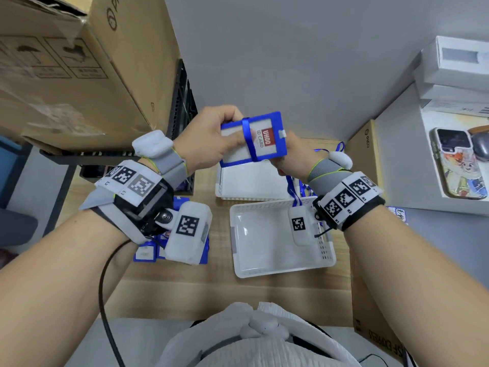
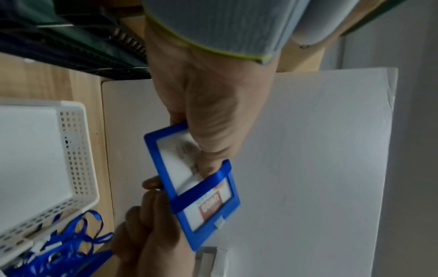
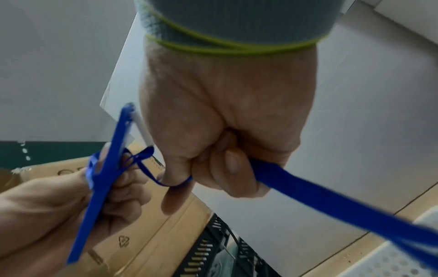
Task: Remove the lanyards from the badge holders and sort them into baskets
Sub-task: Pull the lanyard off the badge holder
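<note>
I hold a blue badge holder [image 1: 264,139] [image 2: 201,195] [image 3: 104,174] with a red-and-white ID card up in front of me, above the baskets. My left hand [image 1: 209,139] [image 2: 208,120] [image 3: 71,202] grips its left end, thumb on the clear face. A blue lanyard [image 1: 248,139] [image 2: 201,187] [image 3: 331,196] is wrapped around the holder's middle. My right hand [image 1: 288,154] [image 3: 225,135] [image 2: 151,234] is fisted around the lanyard strap beside the holder's right end, and the strap hangs down from it.
Two white perforated baskets sit below, a near one [image 1: 280,268] and a far one [image 1: 222,186] [image 2: 80,150]. More blue badge holders [image 1: 148,252] lie at the left, loose lanyards [image 2: 71,239] beside the baskets. Cardboard boxes [image 1: 79,75], a black crate [image 1: 182,107] and a phone [image 1: 457,165] surround the table.
</note>
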Tool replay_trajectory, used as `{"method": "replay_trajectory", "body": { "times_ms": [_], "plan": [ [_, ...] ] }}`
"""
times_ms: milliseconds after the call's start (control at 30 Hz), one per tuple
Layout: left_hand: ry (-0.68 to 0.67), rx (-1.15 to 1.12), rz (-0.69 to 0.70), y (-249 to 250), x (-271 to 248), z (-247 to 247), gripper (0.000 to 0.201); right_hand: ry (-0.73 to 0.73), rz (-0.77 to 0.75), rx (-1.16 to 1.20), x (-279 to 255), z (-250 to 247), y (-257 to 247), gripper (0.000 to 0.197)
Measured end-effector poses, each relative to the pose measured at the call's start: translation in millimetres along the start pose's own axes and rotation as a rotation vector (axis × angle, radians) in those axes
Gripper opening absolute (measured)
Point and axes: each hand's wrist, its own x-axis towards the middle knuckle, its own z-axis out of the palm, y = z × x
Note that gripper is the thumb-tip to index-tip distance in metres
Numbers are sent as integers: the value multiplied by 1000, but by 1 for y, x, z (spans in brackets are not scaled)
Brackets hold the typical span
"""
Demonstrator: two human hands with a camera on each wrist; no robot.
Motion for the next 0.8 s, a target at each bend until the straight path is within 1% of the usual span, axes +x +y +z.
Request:
{"method": "replay_trajectory", "body": {
  "times_ms": [67,100,167,233,267,333,400,500,600,667,733,800],
  "plan": [
    [-20,-73,-16,-5,2,-1,16,-32,-34,-9,-4,4,-1,26],
    [-1,-121,-22,-7,4,-1,16,-60,-57,27,-7,6,-3,26],
    [124,-167,-28,-11,9,-2,18,-104,-88,69,-13,9,-7,35],
    [278,-115,-43,-17,14,-5,20,-135,-112,65,-18,11,-13,40],
    [330,-68,-55,-20,17,-7,21,-146,-122,64,-21,11,-18,40],
    [363,56,-70,-25,21,-12,22,-151,-169,24,-25,8,-26,36],
    [325,195,-63,-25,20,-14,19,-146,-231,-50,-26,4,-32,33],
    [189,352,-28,-21,16,-12,14,-110,-250,-111,-20,-5,-39,32],
    [17,387,-3,-16,13,-9,12,0,-242,-161,-14,-18,-44,31],
    [-68,397,13,-13,10,-8,12,66,-223,-177,-12,-27,-44,27],
    [-95,389,27,-11,8,-8,12,108,-196,-170,-10,-34,-41,26],
    [-114,371,40,-10,6,-9,14,129,-155,-159,-9,-38,-39,28]
  ]
}}
